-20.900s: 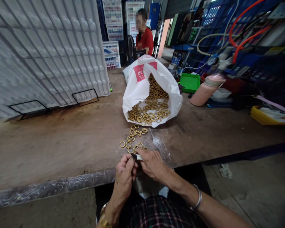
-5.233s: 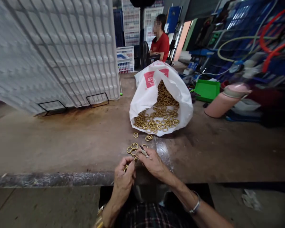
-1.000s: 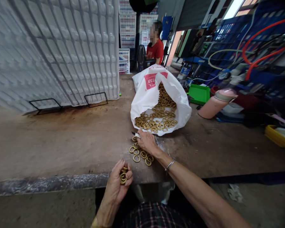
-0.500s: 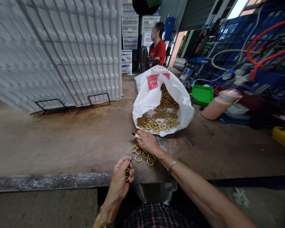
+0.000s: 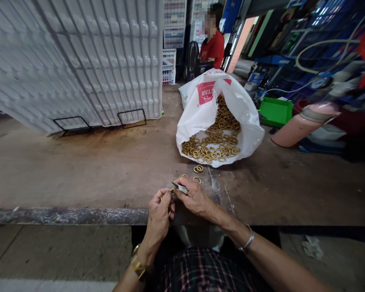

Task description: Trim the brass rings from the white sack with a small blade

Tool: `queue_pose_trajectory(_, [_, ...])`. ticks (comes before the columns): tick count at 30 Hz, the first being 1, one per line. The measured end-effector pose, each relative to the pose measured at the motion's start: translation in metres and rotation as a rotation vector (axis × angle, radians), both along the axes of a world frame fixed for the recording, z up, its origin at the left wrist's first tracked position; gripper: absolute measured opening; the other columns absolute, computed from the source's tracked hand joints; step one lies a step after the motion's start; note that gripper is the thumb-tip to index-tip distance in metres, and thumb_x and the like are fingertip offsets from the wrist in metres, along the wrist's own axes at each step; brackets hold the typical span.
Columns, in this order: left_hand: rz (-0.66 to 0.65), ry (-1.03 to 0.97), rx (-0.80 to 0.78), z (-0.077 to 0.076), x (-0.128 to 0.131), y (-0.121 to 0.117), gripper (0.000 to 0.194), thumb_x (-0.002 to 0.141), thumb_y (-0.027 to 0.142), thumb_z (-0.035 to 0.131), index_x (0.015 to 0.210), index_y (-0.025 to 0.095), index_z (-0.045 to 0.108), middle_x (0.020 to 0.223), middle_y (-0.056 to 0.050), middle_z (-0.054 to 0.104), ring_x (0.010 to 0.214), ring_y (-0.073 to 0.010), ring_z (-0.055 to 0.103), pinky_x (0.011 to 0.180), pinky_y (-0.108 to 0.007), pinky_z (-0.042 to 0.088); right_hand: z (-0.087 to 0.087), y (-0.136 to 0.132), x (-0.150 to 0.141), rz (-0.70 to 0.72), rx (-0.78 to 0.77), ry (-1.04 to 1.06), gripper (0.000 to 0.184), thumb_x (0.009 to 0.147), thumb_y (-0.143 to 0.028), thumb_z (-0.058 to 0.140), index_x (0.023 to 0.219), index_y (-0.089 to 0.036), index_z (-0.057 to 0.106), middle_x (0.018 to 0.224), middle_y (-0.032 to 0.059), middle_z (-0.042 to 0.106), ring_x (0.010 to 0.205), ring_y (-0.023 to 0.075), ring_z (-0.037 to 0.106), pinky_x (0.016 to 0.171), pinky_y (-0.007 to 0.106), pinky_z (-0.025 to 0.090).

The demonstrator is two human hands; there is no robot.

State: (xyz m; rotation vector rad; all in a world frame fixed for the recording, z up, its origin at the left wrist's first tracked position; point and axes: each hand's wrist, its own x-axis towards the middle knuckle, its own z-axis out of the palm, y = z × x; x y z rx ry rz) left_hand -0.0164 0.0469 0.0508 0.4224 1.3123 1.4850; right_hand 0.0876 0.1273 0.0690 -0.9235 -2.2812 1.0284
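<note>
My left hand (image 5: 160, 213) is closed around several brass-coloured rings, one of them (image 5: 172, 190) raised between the fingertips. My right hand (image 5: 196, 197) grips a small knife (image 5: 180, 187) with a dark, short blade and a pale handle; its tip is beside that ring. Both hands meet just above the table's front edge. Beyond them, a few loose rings (image 5: 198, 168) lie on the wood, some partly hidden by my right hand. A white sack (image 5: 190, 117) lies on its side with its torn mouth towards me, and many more rings (image 5: 214, 152) spill inside it.
White ribbed plastic trays (image 5: 115, 61) stand on edge at the left, in black wire stands (image 5: 132, 118). A green tray (image 5: 276, 112) and a pink bottle (image 5: 304, 123) are at the right. Behind the brown wooden table (image 5: 79, 170) sits a person in red (image 5: 214, 46), beside a fan.
My right hand has come back from the loose rings to my left hand, bringing the knife to a ring there. Fewer loose rings show on the table. The view has shifted.
</note>
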Motion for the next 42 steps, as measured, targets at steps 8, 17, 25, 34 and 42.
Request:
queue_pose_trajectory(8, [-0.019, 0.194, -0.010, -0.008, 0.003, -0.002, 0.035, 0.072, 0.050, 0.061, 0.079, 0.016, 0.056, 0.047, 0.006, 0.046, 0.038, -0.0052, 0.039, 0.038, -0.016, 0.029, -0.007, 0.004, 0.000, -0.042, -0.127, 0.022, 0.028, 0.084, -0.031, 0.041, 0.059, -0.019, 0.038, 0.055, -0.0065, 0.034, 0.052, 0.0083, 0.032, 0.050, 0.021, 0.024])
queue_pose_trajectory(17, [-0.082, -0.074, -0.019, 0.009, 0.000, -0.004, 0.030, 0.068, 0.042, 0.066, 0.078, 0.016, 0.054, 0.057, 0.005, 0.051, 0.041, -0.0037, 0.041, 0.036, -0.014, 0.028, -0.010, 0.004, -0.002, -0.062, -0.245, 0.080, 0.029, 0.083, -0.031, 0.040, 0.057, -0.019, 0.038, 0.053, -0.0060, 0.035, 0.051, 0.0088, 0.033, 0.048, 0.021, 0.024])
queue_pose_trajectory(25, [-0.153, -0.145, -0.004, 0.009, 0.001, -0.005, 0.033, 0.069, 0.045, 0.066, 0.075, 0.017, 0.051, 0.059, 0.005, 0.052, 0.040, -0.0040, 0.042, 0.034, -0.014, 0.028, -0.004, 0.000, 0.000, -0.050, -0.176, 0.069, 0.026, 0.084, -0.026, 0.039, 0.059, -0.018, 0.041, 0.055, -0.0055, 0.040, 0.052, 0.0088, 0.035, 0.051, 0.020, 0.028])
queue_pose_trajectory(34, [-0.146, -0.153, -0.018, 0.016, 0.004, -0.006, 0.032, 0.068, 0.043, 0.067, 0.073, 0.016, 0.050, 0.057, 0.006, 0.049, 0.041, -0.0028, 0.040, 0.037, -0.014, 0.028, 0.004, 0.002, 0.004, -0.057, -0.123, -0.019, 0.023, 0.086, -0.022, 0.037, 0.073, -0.017, 0.055, 0.061, -0.0015, 0.054, 0.057, 0.0103, 0.046, 0.055, 0.021, 0.032])
queue_pose_trajectory(42, [-0.142, -0.067, 0.017, 0.009, 0.002, -0.007, 0.029, 0.074, 0.044, 0.062, 0.073, 0.018, 0.049, 0.059, 0.006, 0.049, 0.042, -0.0033, 0.040, 0.038, -0.014, 0.029, -0.003, -0.008, 0.011, 0.033, 0.180, -0.384, 0.018, 0.076, -0.013, 0.042, 0.086, -0.019, 0.056, 0.074, 0.0026, 0.061, 0.065, 0.0130, 0.050, 0.058, 0.023, 0.028])
